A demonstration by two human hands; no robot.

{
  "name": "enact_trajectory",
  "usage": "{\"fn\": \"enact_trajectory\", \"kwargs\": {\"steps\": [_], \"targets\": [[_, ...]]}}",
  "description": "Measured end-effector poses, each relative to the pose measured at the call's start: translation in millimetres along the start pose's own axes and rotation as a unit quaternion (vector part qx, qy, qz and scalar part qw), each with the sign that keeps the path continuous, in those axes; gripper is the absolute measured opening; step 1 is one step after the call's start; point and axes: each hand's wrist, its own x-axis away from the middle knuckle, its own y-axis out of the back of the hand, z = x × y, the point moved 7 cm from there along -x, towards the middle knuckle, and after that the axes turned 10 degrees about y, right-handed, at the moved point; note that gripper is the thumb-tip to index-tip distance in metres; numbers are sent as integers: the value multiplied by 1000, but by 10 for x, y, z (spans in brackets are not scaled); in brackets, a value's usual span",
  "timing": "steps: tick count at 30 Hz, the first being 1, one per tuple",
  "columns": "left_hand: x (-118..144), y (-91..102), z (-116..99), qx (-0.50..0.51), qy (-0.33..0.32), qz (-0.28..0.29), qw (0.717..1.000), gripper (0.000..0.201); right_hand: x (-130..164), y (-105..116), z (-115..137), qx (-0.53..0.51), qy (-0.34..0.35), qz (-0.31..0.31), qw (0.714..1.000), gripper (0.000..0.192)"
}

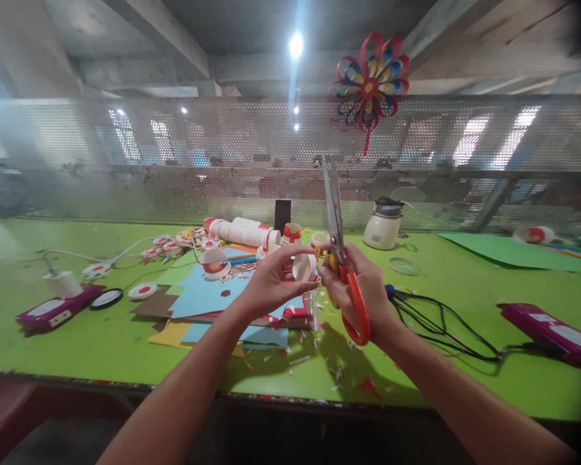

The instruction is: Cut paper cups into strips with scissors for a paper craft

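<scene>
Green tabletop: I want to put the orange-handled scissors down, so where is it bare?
Bare green tabletop lies between the cream jar and the black cables, and left front, before the purple device. The coloured paper sheets and paper scraps crowd the middle.

right hand (363, 290) hides scissors' handle (358, 310), far background blurred

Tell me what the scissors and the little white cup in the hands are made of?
The scissors in the right hand seem to have shiny grey metal blades and glossy orange handles, probably plastic. The little white cup in the left hand looks like thin matte paper, like the red-and-white cups lying on the green table, though thin plastic is possible.
</scene>
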Motion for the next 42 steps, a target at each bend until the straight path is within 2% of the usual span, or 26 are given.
{"fn": "enact_trajectory", "kwargs": {"steps": [5,8,13,17,21,24,28,32,36,42], "targets": [[-19,-4,66,21,41,30,999,45,22,26,5,10,4,6,1000,26],[-24,24,99,38,59,40,997,45,-3,92,-25,-2,-18,1,1000,23],[-32,36,118,79,69,43,994,45,-42,234,-267,13,-57,-21,998,26],[-45,100,78,78,39,5,996,46,-28,268,-516,65,-76,14,995,33],[-62,225,58,60,9,-48,997,49,-24,266,-599,78,-72,37,994,41],[-78,352,55,30,-18,-104,994,54,-16,231,-548,110,-70,61,990,42],[-86,526,58,47,-39,-188,980,57,68,65,-386,159,-43,138,977,38],[-68,635,34,55,-46,-236,969,54,215,-108,-263,205,-17,211,956,33],[-29,720,5,45,-64,-278,958,51,307,-122,-243,261,-2,224,939,36],[-12,690,-16,-4,-85,-287,954,52,349,-87,-246,337,52,211,916,44]]}}
